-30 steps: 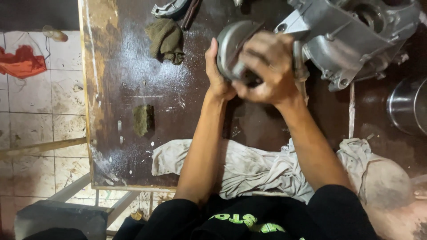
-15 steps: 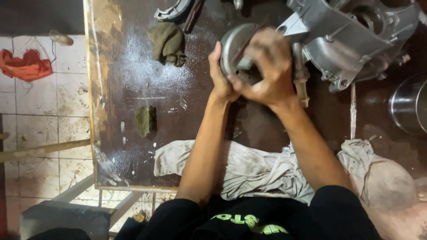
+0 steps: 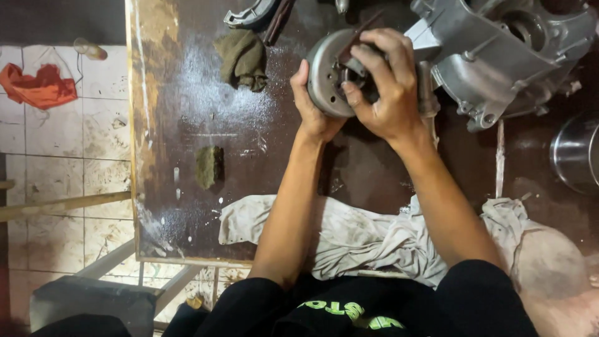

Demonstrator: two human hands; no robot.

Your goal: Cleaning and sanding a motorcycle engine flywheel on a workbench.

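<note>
Across the lower middle of the frame a dirty white rag lies crumpled on my dark, scuffed workbench, with a small green sponge left of centre and an olive cloth bunched near the top. In the upper right sits a grey metal engine casing, and a steel pot pokes in at the right edge. At the upper left, an orange rag lies on the stained tile floor.
</note>
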